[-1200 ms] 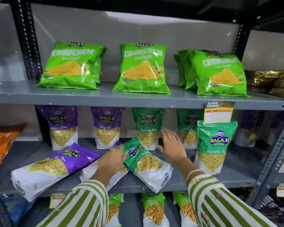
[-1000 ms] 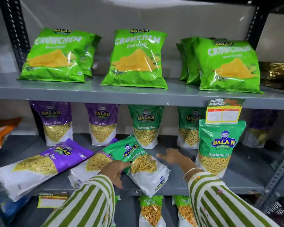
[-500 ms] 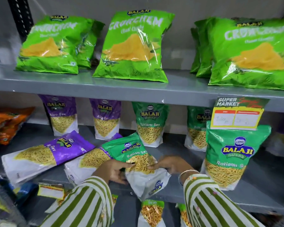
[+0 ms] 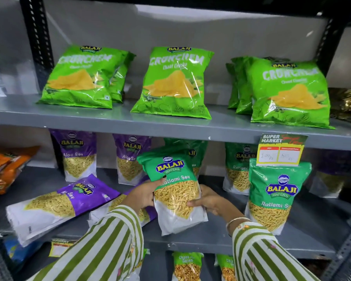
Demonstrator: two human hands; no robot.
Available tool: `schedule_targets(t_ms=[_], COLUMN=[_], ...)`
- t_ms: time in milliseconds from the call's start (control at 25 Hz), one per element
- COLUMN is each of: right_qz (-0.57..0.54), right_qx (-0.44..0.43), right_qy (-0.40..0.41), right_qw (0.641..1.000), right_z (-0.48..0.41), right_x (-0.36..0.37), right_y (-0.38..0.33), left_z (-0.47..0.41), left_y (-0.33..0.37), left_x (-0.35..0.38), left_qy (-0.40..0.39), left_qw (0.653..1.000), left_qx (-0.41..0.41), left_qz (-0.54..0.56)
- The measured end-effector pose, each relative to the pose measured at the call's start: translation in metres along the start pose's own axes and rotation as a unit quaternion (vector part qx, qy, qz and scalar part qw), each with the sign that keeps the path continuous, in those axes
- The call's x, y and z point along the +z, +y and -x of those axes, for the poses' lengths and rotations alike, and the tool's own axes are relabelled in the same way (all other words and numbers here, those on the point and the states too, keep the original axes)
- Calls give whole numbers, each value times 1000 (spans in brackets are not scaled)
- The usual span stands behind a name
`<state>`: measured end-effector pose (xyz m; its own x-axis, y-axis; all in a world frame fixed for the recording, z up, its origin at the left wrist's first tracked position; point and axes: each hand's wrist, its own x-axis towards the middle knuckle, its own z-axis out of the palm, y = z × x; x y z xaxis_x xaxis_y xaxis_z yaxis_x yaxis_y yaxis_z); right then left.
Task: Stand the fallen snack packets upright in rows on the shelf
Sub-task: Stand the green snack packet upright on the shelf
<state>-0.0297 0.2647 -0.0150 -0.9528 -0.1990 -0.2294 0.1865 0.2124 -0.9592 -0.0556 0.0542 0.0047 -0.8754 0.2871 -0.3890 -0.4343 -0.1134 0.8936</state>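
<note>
— Where was the green Ratlami Sev packet (image 4: 175, 191)?

— In the head view it was upright, tilted a little, above the middle shelf (image 4: 211, 236). The left hand (image 4: 144, 194) clasped its left edge, the right hand (image 4: 208, 200) its right edge.

— And the purple ones?

— Two Aloo Sev packets (image 4: 55, 205) lay flat at left (one partly hidden by a striped sleeve (image 4: 109, 240)).

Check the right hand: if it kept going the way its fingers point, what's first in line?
The right hand points left, already against the green Ratlami Sev packet both hands hold. Beyond that, probably the left hand.
</note>
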Motion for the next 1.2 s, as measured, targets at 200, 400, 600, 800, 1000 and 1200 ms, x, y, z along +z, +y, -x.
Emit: schedule_targets(t_ms=[200, 400, 600, 800, 1000, 1200], right_qz=[48, 90, 132, 128, 103, 100], right_qx=[-76, -73, -64, -75, -65, -59], right_qy=[110, 188, 245, 291, 318, 295], right_qw=[990, 975, 958, 945, 940, 948], right_z=[-7, -11, -16, -40, -53, -43], right_x=[-3, -6, -15, -45, -56, -57], right_y=[21, 29, 19, 32, 64, 72], left_z=[-12, -30, -56, -93, -119, -106], left_y=[8, 11, 15, 11, -9, -5], left_x=[7, 12, 25, 52, 70, 73], left_qy=[14, 37, 45, 75, 72, 54], left_qw=[999, 997, 994, 983, 976, 970], left_qx=[50, 56, 89, 156, 172, 167], left_qz=[-3, -45, -53, -68, -111, -168])
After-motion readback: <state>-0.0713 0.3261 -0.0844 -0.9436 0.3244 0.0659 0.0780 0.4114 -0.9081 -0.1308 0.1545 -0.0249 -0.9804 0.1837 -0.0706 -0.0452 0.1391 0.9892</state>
